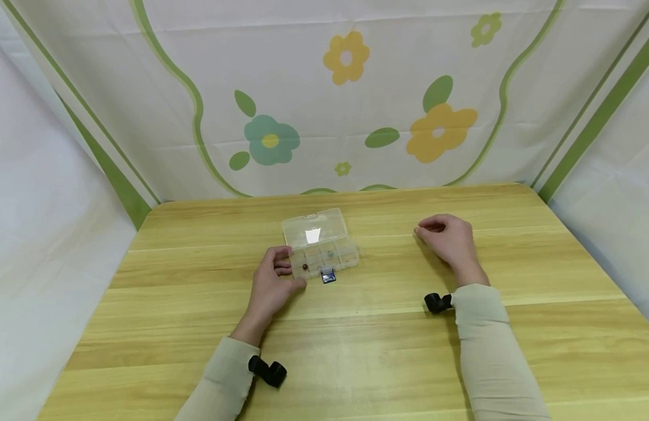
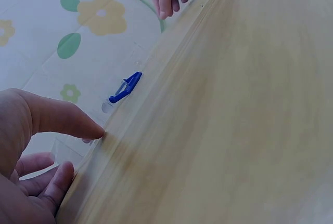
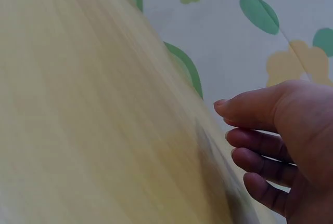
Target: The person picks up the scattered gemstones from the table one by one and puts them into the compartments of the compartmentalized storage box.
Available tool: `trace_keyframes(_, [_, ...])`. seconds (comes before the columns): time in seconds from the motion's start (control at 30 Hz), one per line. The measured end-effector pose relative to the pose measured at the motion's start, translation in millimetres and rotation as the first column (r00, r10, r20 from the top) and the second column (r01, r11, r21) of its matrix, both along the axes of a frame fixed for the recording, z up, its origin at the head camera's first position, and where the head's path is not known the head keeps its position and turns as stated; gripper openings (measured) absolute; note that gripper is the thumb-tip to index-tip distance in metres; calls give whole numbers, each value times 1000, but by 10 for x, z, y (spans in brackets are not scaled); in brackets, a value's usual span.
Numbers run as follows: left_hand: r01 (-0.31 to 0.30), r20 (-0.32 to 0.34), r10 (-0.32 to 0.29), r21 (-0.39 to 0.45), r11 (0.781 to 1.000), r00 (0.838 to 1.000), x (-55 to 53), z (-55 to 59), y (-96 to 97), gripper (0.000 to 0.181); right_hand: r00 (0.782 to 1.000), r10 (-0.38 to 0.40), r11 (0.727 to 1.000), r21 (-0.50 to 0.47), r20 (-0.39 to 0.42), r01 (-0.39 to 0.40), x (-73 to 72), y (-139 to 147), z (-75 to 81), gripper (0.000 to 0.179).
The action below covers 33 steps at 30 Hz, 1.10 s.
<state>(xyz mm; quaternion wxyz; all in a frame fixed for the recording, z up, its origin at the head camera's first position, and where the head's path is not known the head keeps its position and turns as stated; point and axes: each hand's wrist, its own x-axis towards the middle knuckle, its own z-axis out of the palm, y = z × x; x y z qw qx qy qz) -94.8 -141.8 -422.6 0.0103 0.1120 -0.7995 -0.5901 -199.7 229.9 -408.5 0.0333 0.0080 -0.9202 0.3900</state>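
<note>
A clear plastic compartment box lies on the table with its lid folded open toward the back. My left hand holds its left end, thumb at the front corner and fingers along the side. A small dark round bead sits in a left front compartment, and a pale round piece lies farther right. At the box's front edge is a small flat blue piece with pale markings, seen tilted in the left wrist view. Away to the right, my right hand hovers with loosely curled fingers, nothing visible between them.
The wood-grain table reaches back to a white cloth with printed flowers. White cloth walls stand at left and right. Each sleeve cuff carries a black wrist camera, one on the left and one on the right.
</note>
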Motion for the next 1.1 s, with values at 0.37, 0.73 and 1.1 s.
trace_keyframes(0.37, [0, 11, 0, -19, 1000, 1000, 10, -8, -9, 77, 993, -114, 993, -3, 41, 114, 80, 319, 28, 37])
trace_keyframes(0.73, [4, 12, -4, -22, 1000, 1000, 9, -11, -5, 76, 991, -114, 992, 63, 67, 110, 151, 640, -40, 52])
trace_keyframes(1.1, [5, 12, -5, -30, 1000, 1000, 7, -3, -2, 76, 995, 7, 991, 135, 98, -20, 263, 925, -18, 54])
